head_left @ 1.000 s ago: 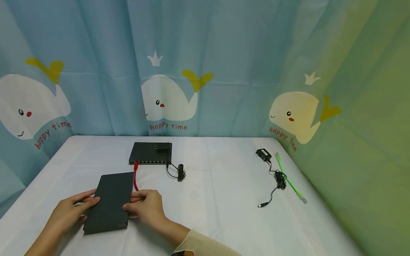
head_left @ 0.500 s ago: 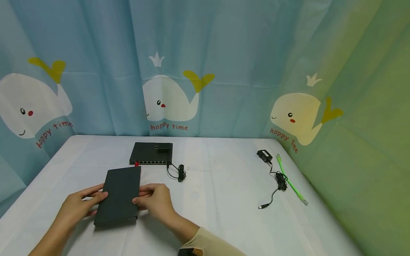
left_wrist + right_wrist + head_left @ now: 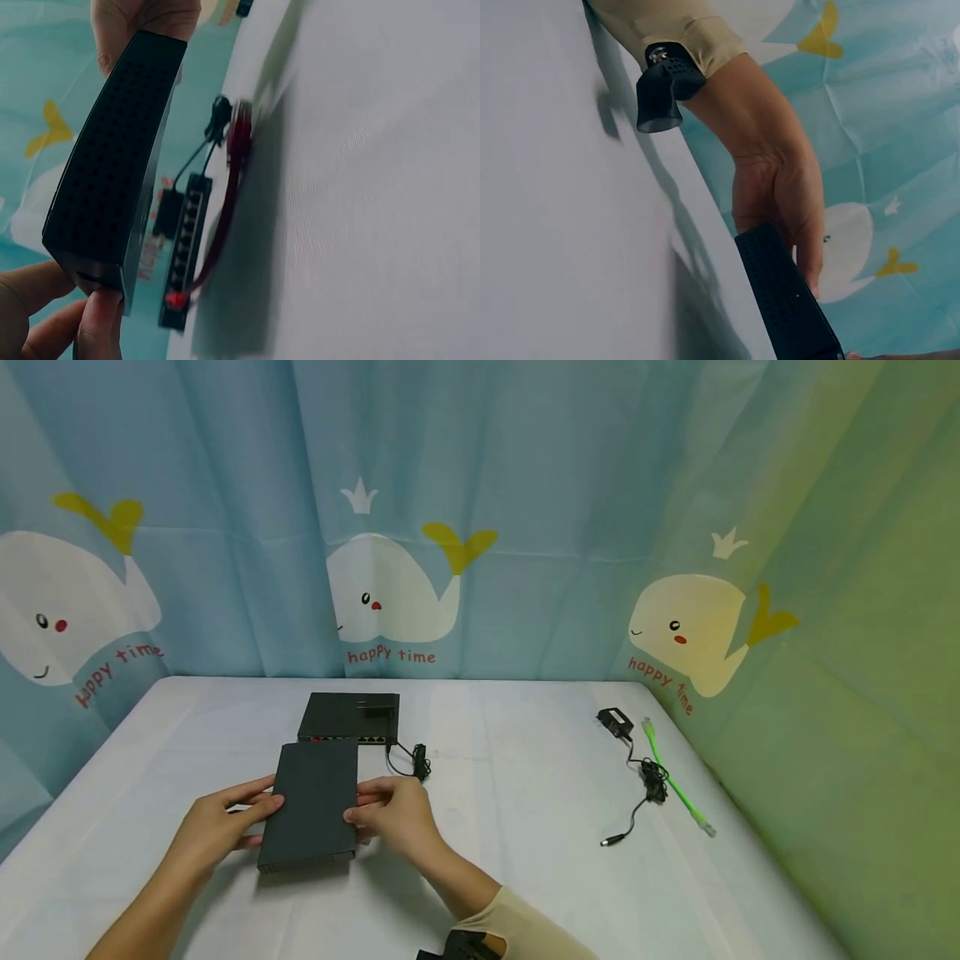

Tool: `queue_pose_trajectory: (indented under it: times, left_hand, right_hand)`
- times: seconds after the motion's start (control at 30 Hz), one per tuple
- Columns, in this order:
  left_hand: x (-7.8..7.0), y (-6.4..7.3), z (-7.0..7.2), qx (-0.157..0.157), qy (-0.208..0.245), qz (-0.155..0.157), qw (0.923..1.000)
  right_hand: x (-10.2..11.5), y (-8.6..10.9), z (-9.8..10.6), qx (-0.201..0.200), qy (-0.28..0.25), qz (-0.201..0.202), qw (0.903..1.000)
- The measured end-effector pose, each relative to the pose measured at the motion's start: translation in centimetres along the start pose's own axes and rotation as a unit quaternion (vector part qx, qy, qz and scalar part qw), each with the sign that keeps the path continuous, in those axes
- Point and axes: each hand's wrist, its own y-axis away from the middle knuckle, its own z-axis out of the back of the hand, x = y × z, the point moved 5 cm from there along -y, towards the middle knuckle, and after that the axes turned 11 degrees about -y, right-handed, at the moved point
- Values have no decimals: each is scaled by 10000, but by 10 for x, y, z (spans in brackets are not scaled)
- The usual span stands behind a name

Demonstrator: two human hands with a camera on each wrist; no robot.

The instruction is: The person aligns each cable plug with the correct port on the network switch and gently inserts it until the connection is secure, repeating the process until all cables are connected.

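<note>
Both hands hold a flat black network switch above the white table, its shadow falling beneath it. The left hand grips its left edge, thumb on top and fingers below. At the right edge the right hand pinches it the same way. The left wrist view shows rows of vent holes on the switch's side. Just beyond it lies a second black switch with a row of ports, partly covered by the held one. A red network cable is plugged into an end port, its other plug on the table.
A black adapter sits on the far switch, its bundled cord beside it. At the right lie another power adapter with a tied cord and a green network cable. A patterned curtain hangs behind the table.
Both hands have carried the held switch to the right and forward, closer to the far switch. It now hides the red cable in the head view.
</note>
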Motion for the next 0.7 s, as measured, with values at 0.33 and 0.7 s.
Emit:
queue_pose_trajectory:
  times: [0.33,0.7]
  left_hand:
    - [-22,-1,-23,164,402,-191,9989]
    - [-49,-7,-47,165,504,-426,9977]
  right_hand:
    - [10,5,32,52,64,19,10000]
    - [21,11,64,-49,322,10,9995]
